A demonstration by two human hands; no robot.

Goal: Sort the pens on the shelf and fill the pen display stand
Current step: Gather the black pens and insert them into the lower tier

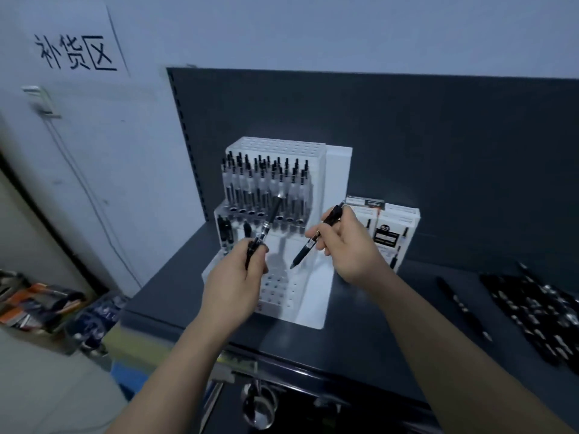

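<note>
A white stepped pen display stand (pixel 316 289) sits on the dark shelf (pixel 360 346). Its upper tier holds several clear-barrelled pens with black caps (pixel 266 183); the lowest tier shows empty holes. My left hand (pixel 233 288) grips a clear and black pen (pixel 268 225) by its lower end, tip pointing up toward the stand. My right hand (pixel 349 245) pinches a black pen (pixel 313 242) slanted with its tip down over the lower tier. A pile of loose black pens (pixel 532 305) lies on the shelf at the right.
White pen boxes (pixel 391 233) stand right of the stand against the dark pegboard back panel (pixel 438 136). A single black pen (pixel 463 308) lies apart from the pile. Cluttered packs sit on the floor at the left (pixel 40 305). The shelf's front edge runs below my forearms.
</note>
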